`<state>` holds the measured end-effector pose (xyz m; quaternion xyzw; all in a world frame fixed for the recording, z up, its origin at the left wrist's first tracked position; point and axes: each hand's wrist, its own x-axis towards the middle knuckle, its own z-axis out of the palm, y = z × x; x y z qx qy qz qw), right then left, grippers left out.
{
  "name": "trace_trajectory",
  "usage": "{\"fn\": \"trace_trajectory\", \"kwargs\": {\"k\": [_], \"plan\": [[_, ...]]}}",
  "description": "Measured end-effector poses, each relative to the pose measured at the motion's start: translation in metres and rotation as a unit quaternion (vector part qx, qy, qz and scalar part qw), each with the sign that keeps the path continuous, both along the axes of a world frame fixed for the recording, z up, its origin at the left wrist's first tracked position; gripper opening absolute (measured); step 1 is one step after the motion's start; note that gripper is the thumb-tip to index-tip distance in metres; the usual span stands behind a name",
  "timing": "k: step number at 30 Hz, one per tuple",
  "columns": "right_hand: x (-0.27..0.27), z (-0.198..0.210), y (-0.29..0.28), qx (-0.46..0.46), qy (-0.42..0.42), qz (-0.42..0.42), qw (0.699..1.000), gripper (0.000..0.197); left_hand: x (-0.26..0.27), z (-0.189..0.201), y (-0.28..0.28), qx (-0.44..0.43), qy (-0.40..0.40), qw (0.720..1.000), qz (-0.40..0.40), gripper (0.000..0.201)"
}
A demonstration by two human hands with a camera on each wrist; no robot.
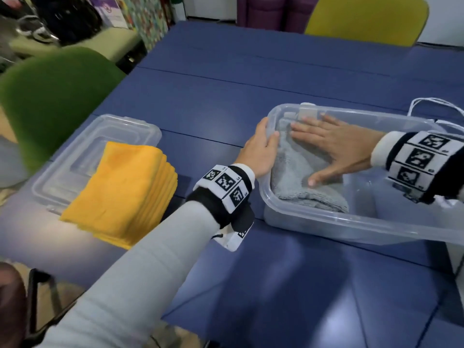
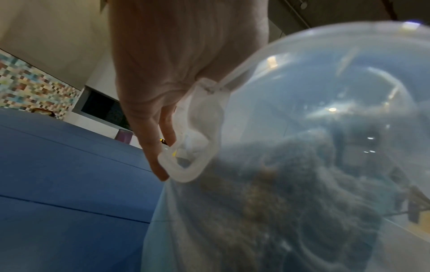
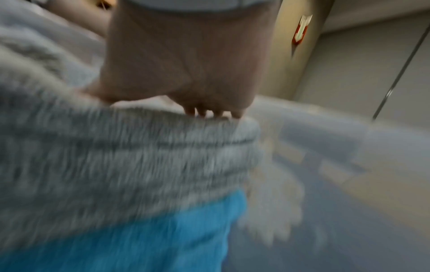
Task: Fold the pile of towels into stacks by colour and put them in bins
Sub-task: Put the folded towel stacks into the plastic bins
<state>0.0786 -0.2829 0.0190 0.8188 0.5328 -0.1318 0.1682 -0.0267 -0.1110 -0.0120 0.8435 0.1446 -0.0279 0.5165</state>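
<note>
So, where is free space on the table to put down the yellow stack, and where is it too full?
Bare blue table lies beyond the clear bin and the lid, toward the yellow chair. More lies in front, near the left sleeve. Crowded: the bin's left end, where grey towels, left hand and right hand meet.

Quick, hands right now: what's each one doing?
Left hand: grips the bin at its end rim.
Right hand: open, fingers flat, pressing the grey towels in the bin.

Soft indoor light, dim wrist views, right wrist motion-blurred, edges warped
</note>
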Motion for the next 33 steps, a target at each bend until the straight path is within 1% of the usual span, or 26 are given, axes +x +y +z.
{"fn": "trace_trajectory", "kwargs": {"k": [2, 3, 4, 5, 6, 8, 10, 12, 13, 14, 16, 17, 18, 19, 21, 22, 23, 24, 25, 26, 27, 28, 29, 30, 31, 33], "plan": [[-0.012, 0.038, -0.002, 0.081, -0.043, -0.006, 0.996, 0.119, -0.003, 0.011, 0.005, -0.009, 0.045, 0.998, -0.039, 0.062], [-0.019, 0.057, 0.000, 0.132, -0.045, -0.012, 0.990, 0.113, -0.004, 0.017, 0.012, -0.005, 0.070, 0.996, -0.059, 0.066], [-0.029, 0.077, 0.003, 0.189, -0.025, -0.025, 0.981, 0.105, -0.007, 0.025, 0.021, 0.003, 0.089, 0.994, -0.064, 0.068], [-0.040, 0.094, 0.008, 0.248, 0.013, -0.044, 0.968, 0.094, -0.012, 0.033, 0.033, 0.007, 0.091, 0.994, -0.057, 0.069], [-0.055, 0.110, 0.015, 0.301, 0.058, -0.061, 0.950, 0.081, -0.019, 0.043, 0.046, 0.014, 0.084, 0.996, -0.042, 0.068], [-0.089, 0.132, 0.034, 0.373, 0.125, -0.071, 0.917, 0.060, -0.037, 0.058, 0.078, 0.034, 0.049, 0.998, 0.000, 0.063], [-0.123, 0.134, 0.059, 0.402, 0.184, -0.074, 0.894, 0.042, -0.062, 0.067, 0.112, 0.052, 0.020, 0.996, 0.065, 0.055], [-0.152, 0.116, 0.088, 0.410, 0.227, -0.082, 0.880, 0.026, -0.093, 0.063, 0.151, 0.071, 0.005, 0.990, 0.122, 0.045], [-0.164, 0.102, 0.103, 0.410, 0.242, -0.084, 0.876, 0.023, -0.110, 0.057, 0.170, 0.079, 0.008, 0.986, 0.147, 0.040], [-0.174, 0.085, 0.120, 0.402, 0.259, -0.089, 0.874, 0.023, -0.127, 0.049, 0.189, 0.085, 0.012, 0.983, 0.165, 0.035], [-0.187, 0.046, 0.155, 0.355, 0.317, -0.129, 0.870, 0.031, -0.154, 0.034, 0.218, 0.081, 0.025, 0.979, 0.185, 0.024], [-0.192, 0.026, 0.171, 0.328, 0.354, -0.164, 0.860, 0.039, -0.166, 0.026, 0.228, 0.075, 0.043, 0.977, 0.196, 0.026], [-0.196, 0.009, 0.186, 0.305, 0.389, -0.206, 0.845, 0.049, -0.175, 0.015, 0.240, 0.066, 0.071, 0.974, 0.207, 0.035], [-0.198, -0.007, 0.198, 0.288, 0.418, -0.248, 0.826, 0.060, -0.182, -0.002, 0.252, 0.043, 0.106, 0.967, 0.225, 0.050], [-0.202, -0.031, 0.217, 0.261, 0.454, -0.318, 0.790, 0.079, -0.190, -0.053, 0.286, -0.003, 0.144, 0.955, 0.258, 0.098], [-0.202, -0.042, 0.225, 0.252, 0.467, -0.350, 0.772, 0.088, -0.192, -0.073, 0.296, -0.037, 0.158, 0.952, 0.260, 0.112], [-0.202, -0.051, 0.232, 0.244, 0.479, -0.382, 0.751, 0.095, -0.193, -0.083, 0.299, -0.080, 0.172, 0.946, 0.263, 0.112], [-0.201, -0.059, 0.239, 0.237, 0.492, -0.415, 0.728, 0.101, -0.197, -0.076, 0.288, -0.108, 0.187, 0.939, 0.266, 0.101], [-0.201, -0.068, 0.246, 0.229, 0.505, -0.445, 0.703, 0.103, -0.200, -0.061, 0.272, -0.131, 0.185, 0.936, 0.268, 0.085], [-0.201, -0.075, 0.251, 0.221, 0.521, -0.472, 0.676, 0.105, -0.201, -0.053, 0.262, -0.142, 0.183, 0.937, 0.261, 0.072], [-0.201, -0.082, 0.255, 0.214, 0.536, -0.496, 0.648, 0.105, -0.201, -0.053, 0.258, -0.145, 0.186, 0.936, 0.259, 0.064], [-0.202, -0.089, 0.258, 0.212, 0.548, -0.513, 0.626, 0.106, -0.199, -0.055, 0.257, -0.140, 0.195, 0.935, 0.262, 0.063], [-0.202, -0.095, 0.261, 0.213, 0.556, -0.524, 0.609, 0.106, -0.198, -0.058, 0.257, -0.137, 0.201, 0.933, 0.266, 0.066], [-0.202, -0.101, 0.263, 0.217, 0.560, -0.531, 0.598, 0.107, -0.197, -0.060, 0.257, -0.139, 0.205, 0.930, 0.270, 0.070], [-0.202, -0.105, 0.265, 0.219, 0.559, -0.535, 0.594, 0.110, -0.195, -0.065, 0.260, -0.143, 0.204, 0.928, 0.278, 0.073], [-0.200, -0.113, 0.271, 0.227, 0.551, -0.540, 0.594, 0.113, -0.194, -0.066, 0.261, -0.159, 0.206, 0.924, 0.281, 0.070]]}}
